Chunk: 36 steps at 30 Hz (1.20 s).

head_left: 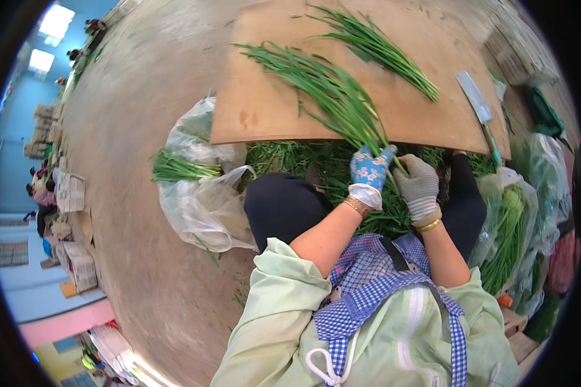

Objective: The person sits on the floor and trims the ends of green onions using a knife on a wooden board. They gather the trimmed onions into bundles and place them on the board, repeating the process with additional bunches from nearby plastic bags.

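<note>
My left hand, in a blue flowered glove, is closed around the stem end of a bunch of garlic chives. Their long green leaves lie across the near edge of a wooden board. Close beside it, my right hand wears a grey knit glove, its fingers pinched at the stem ends below the left hand. A second bunch of chives rests farther back on the board. Toward the board's right side lies a cleaver with a green-wrapped handle. Loose green leaves fill the space between my knees.
A clear plastic bag on the floor at left has a chive bundle on it. At right, plastic bags hold more greens. Boxes stand beyond the board's right edge. People and stacked cartons line the far left wall.
</note>
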### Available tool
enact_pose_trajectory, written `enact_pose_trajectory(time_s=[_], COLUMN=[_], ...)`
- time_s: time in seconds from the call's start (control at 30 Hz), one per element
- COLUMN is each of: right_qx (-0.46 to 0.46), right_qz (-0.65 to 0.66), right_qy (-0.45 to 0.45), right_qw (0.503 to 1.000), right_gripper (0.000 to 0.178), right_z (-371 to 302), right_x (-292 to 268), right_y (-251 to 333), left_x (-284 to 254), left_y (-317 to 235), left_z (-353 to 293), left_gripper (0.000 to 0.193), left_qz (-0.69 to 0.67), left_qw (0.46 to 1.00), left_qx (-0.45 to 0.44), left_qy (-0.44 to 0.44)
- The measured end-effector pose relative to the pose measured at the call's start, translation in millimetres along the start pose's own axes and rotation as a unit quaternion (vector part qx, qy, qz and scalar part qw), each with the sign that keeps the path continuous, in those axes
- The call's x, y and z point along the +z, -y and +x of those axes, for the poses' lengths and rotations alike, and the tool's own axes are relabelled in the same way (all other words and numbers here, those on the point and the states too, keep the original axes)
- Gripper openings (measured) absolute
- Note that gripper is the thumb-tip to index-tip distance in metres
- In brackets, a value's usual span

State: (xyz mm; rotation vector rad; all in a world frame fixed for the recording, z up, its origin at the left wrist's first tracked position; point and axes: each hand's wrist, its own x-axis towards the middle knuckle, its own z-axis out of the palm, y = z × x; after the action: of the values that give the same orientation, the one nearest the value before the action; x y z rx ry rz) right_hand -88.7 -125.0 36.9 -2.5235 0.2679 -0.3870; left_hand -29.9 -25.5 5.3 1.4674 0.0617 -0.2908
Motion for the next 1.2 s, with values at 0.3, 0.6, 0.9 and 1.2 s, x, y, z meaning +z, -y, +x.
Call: enact_pose_trajectory(time_s=[0.3,0.6,0.9,1.2], right_qx=[0.213,0.097,0.303,0.081], right_qz=[0.067,-0.011,0.429,-0.163], right_qy=[0.316,0.221,0.023,0.44], right_qw=[0.922,0.97,0.851,0.879], right_gripper=[0.015,0.036,0.022,0.023], right_z=[-54.7,9.8,-10.3,-56.3], right_x=[-58.0,11.8,72.6,0.6], right_y=[-46.2,10.3,-2.0,-62.7], left_x=[-64.2,-83.9,-53.8,-63.2], left_y=[-30.7,11.3,22.4,15.5], left_z=[20.5,29.6,16.8,28.8], left_gripper=[0.016,0.02,0.024,0.027], left_qz=[-0.156,-0.196,-0.205,-0.283], left_qw=[0.978,0.958,0.929,0.932], left_qx=[-0.088,-0.204,-0.302,-0.222], left_qy=[-0.105,-0.052,0.068,0.048])
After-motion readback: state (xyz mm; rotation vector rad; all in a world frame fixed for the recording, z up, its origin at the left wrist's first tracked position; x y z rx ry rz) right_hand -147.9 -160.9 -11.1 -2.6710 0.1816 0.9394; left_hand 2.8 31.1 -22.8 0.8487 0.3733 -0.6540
